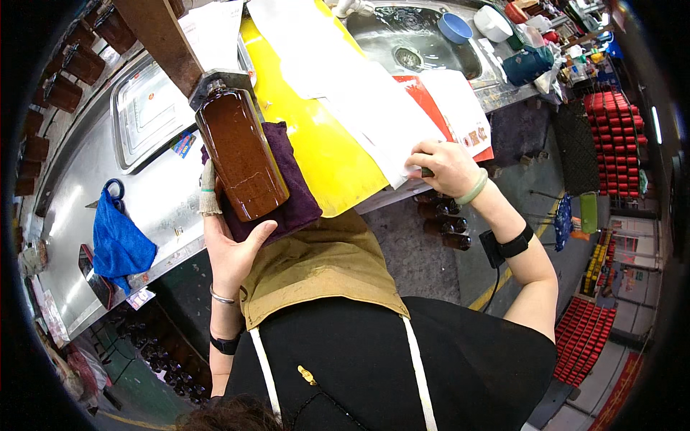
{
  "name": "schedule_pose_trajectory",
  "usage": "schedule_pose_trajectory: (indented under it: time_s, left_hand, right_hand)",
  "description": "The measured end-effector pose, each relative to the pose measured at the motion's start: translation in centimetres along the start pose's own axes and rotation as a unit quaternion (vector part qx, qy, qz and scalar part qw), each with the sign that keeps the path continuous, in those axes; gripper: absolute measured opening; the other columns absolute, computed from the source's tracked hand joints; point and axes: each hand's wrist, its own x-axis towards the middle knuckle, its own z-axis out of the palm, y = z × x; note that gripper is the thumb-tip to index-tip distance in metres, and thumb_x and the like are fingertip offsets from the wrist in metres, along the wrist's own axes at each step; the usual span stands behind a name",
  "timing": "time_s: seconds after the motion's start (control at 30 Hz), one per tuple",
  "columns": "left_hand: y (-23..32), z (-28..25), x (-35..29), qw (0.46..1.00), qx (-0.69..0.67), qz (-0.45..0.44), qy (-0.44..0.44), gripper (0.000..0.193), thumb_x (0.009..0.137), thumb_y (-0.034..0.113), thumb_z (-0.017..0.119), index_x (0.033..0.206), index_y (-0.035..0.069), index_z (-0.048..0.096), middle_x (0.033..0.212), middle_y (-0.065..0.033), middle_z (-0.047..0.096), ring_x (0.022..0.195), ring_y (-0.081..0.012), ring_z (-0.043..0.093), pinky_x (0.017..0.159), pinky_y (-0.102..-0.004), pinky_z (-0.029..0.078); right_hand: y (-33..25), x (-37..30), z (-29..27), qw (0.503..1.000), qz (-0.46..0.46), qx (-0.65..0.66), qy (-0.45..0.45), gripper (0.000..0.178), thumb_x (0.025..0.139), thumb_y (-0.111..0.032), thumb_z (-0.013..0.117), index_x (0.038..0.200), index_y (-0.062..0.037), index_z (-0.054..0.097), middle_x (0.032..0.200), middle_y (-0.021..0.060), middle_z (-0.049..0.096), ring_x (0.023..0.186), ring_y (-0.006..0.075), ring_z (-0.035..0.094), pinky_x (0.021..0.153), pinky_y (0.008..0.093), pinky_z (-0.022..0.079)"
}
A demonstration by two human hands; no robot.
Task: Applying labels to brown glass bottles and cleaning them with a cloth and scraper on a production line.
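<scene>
A brown glass bottle (244, 158) with flat sides lies on a folded purple cloth (298, 194), its neck toward a metal block (224, 80). My left hand (233, 248) touches the bottle's left side and base. Its thumb is stretched out apart, and a pale cloth sleeve with a green band covers one finger; other fingers are hidden. To the right, the fingers of my right hand (445, 169) are bent closed at the edge of a white paper sheet (366, 115). A small dark end shows in them; what it is I cannot make out.
A yellow sheet (330, 161) lies under the papers. A metal tray (147, 108) and a blue cloth (118, 241) are on the left. Behind stands a sink (388, 25) with a blue bowl (455, 27). Brown bottles (445, 226) stand below the table edge.
</scene>
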Motion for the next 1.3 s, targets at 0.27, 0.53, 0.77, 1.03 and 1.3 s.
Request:
schedule_pose_trajectory:
  time_s: [0.27, 0.53, 0.77, 1.03, 1.3]
  left_hand:
    - [0.3, 0.1, 0.1, 0.998, 0.069, 0.009, -0.006, 0.118, 0.072, 0.016, 0.094, 0.166, 0.005, 0.023, 0.168, -0.0164, 0.032, 0.154, -0.0285, 0.035, 0.128, -0.0422, 0.028]
    - [0.7, 0.7, 0.1, 0.997, 0.073, -0.002, 0.005, 0.120, 0.071, 0.019, 0.095, 0.166, 0.001, 0.023, 0.167, -0.0182, 0.033, 0.153, -0.0290, 0.037, 0.126, -0.0417, 0.030]
    - [1.6, 0.9, 0.4, 0.990, 0.135, 0.042, 0.013, 0.118, 0.071, 0.015, 0.094, 0.165, 0.000, 0.024, 0.164, -0.0191, 0.036, 0.150, -0.0307, 0.040, 0.125, -0.0414, 0.033]
    - [1.5, 0.8, 0.4, 0.995, 0.099, 0.026, 0.019, 0.115, 0.072, 0.011, 0.092, 0.165, 0.002, 0.025, 0.162, -0.0175, 0.039, 0.148, -0.0295, 0.043, 0.124, -0.0415, 0.035]
    - [1.5, 0.8, -0.1, 0.994, 0.106, 0.007, -0.002, 0.111, 0.075, 0.010, 0.090, 0.166, 0.004, 0.026, 0.165, -0.0161, 0.039, 0.149, -0.0275, 0.041, 0.124, -0.0399, 0.032]
  right_hand:
    - [2.3, 7.6, -4.3, 0.982, 0.025, -0.010, -0.187, 0.008, 0.086, -0.012, 0.073, 0.094, -0.0088, 0.074, 0.090, 0.0108, 0.074, 0.090, 0.0322, 0.071, 0.082, 0.0439, 0.056]
    - [6.0, 20.5, -11.6, 0.852, -0.044, -0.163, 0.496, 0.031, 0.091, -0.023, 0.079, 0.119, -0.0111, 0.071, 0.108, 0.0127, 0.072, 0.095, 0.0336, 0.072, 0.082, 0.0413, 0.058]
    - [5.3, 21.2, 0.6, 0.995, 0.004, -0.087, 0.046, 0.061, 0.076, -0.025, 0.090, 0.132, -0.0170, 0.069, 0.129, 0.0055, 0.066, 0.120, 0.0297, 0.062, 0.102, 0.0418, 0.053]
    - [5.7, 26.2, -11.2, 0.917, -0.067, -0.096, 0.382, 0.012, 0.092, -0.014, 0.073, 0.103, -0.0072, 0.072, 0.100, 0.0134, 0.071, 0.094, 0.0362, 0.069, 0.080, 0.0434, 0.056]
    - [11.0, 6.8, -11.5, 0.874, 0.236, 0.061, 0.420, 0.036, 0.097, -0.019, 0.071, 0.128, -0.0014, 0.069, 0.091, 0.0167, 0.076, 0.080, 0.0254, 0.071, 0.077, 0.0356, 0.055]
